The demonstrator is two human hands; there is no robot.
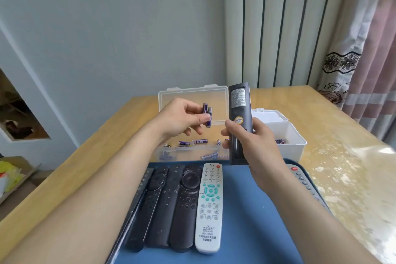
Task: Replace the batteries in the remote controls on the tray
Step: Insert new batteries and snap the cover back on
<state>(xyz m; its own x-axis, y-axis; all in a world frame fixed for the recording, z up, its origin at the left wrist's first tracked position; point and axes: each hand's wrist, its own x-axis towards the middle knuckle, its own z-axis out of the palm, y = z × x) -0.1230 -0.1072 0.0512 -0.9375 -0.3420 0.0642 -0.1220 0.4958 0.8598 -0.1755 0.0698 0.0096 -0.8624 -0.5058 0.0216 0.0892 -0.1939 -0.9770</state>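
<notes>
My right hand (255, 143) grips a black remote (239, 113) upright above the tray, its labelled back facing me. My left hand (182, 119) pinches two purple batteries (207, 113) just left of that remote, over the clear box (192, 152). Several more purple batteries (192, 142) lie in that box. On the blue tray (246, 210) lie three black remotes (171, 206) side by side and a white remote (209, 208) next to them. Another grey remote (304, 182) shows at the tray's right edge, partly hidden by my right arm.
The clear box's lid (192, 100) stands open behind my left hand. A white box (287, 135) with a battery inside sits to the right of the clear one. All rest on a wooden table (342, 156). A curtain (368, 60) hangs at the far right.
</notes>
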